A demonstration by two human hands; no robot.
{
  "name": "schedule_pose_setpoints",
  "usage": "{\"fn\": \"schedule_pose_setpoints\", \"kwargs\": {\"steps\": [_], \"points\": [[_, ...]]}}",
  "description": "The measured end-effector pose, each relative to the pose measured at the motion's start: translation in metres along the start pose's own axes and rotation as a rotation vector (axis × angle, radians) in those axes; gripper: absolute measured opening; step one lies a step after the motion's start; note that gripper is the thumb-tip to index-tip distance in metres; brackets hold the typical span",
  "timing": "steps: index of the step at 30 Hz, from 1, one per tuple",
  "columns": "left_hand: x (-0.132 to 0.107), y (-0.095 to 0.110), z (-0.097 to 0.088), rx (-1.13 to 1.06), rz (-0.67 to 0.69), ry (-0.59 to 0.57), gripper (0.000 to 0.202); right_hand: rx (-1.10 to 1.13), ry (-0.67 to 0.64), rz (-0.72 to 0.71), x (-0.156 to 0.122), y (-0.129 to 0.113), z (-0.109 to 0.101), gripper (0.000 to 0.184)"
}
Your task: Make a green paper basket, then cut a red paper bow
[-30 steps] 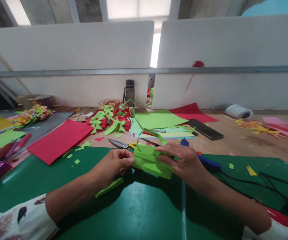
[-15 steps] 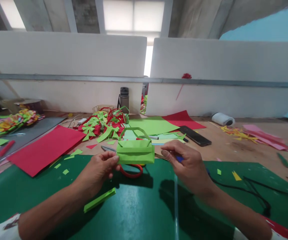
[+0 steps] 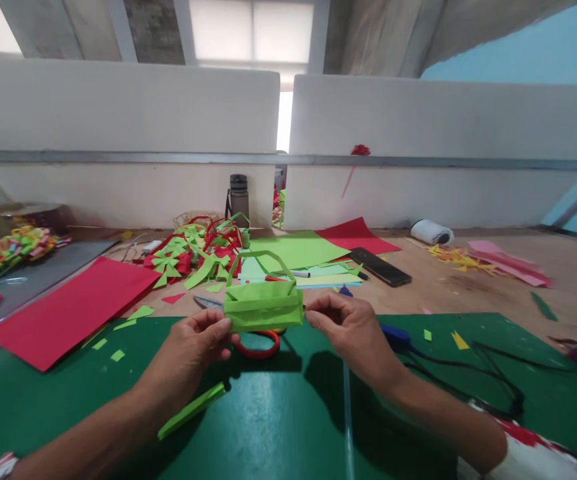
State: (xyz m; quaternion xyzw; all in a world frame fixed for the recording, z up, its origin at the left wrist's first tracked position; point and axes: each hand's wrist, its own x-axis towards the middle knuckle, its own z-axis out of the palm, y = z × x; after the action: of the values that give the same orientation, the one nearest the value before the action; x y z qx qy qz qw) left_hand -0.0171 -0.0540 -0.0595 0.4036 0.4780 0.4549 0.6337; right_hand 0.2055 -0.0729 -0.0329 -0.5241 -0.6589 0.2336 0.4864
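Note:
A small lime-green paper handbag (image 3: 264, 310) with a looped paper handle is held up above the green mat. My left hand (image 3: 203, 337) pinches its left end between thumb and fingers. At the bag's right end, my right hand (image 3: 348, 333) is closed in a pinch, its fingertips right against the edge. A small dark bit shows between those fingertips and the bag; I cannot tell what it is. Scissors with red handles (image 3: 258, 352) lie behind and below the bag. A folded green paper strip (image 3: 191, 411) is near my left wrist.
Green and red paper bags with bows (image 3: 203, 250) are piled behind. Around them are a red sheet (image 3: 75, 310), a green sheet (image 3: 298, 248), a phone (image 3: 381, 267) and a bottle (image 3: 239, 195). Right of my right hand lies a blue tool (image 3: 394, 337) with a black cord.
My right hand has moved left to the bag's right end, and the thin brownish thing at its fingertips is now mostly out of sight. My left hand keeps its hold. The view has shifted slightly right.

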Motion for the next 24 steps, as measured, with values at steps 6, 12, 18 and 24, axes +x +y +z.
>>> {"fn": "schedule_pose_setpoints", "kwargs": {"steps": [6, 12, 18, 24], "points": [[-0.002, -0.006, 0.0, 0.015, 0.011, -0.031, 0.022, 0.014, -0.061, 0.031, -0.001, 0.001, 0.002, 0.015], [-0.005, -0.007, 0.002, 0.012, 0.006, -0.026, 0.026, 0.113, -0.114, 0.233, 0.001, 0.001, 0.004, 0.01], [-0.004, -0.006, 0.005, 0.02, 0.035, -0.007, 0.025, 0.132, -0.126, 0.264, 0.0, 0.005, 0.006, 0.015], [-0.002, -0.007, 0.005, 0.017, 0.023, 0.019, 0.024, 0.141, -0.166, 0.267, 0.001, 0.011, 0.006, 0.017]]}}
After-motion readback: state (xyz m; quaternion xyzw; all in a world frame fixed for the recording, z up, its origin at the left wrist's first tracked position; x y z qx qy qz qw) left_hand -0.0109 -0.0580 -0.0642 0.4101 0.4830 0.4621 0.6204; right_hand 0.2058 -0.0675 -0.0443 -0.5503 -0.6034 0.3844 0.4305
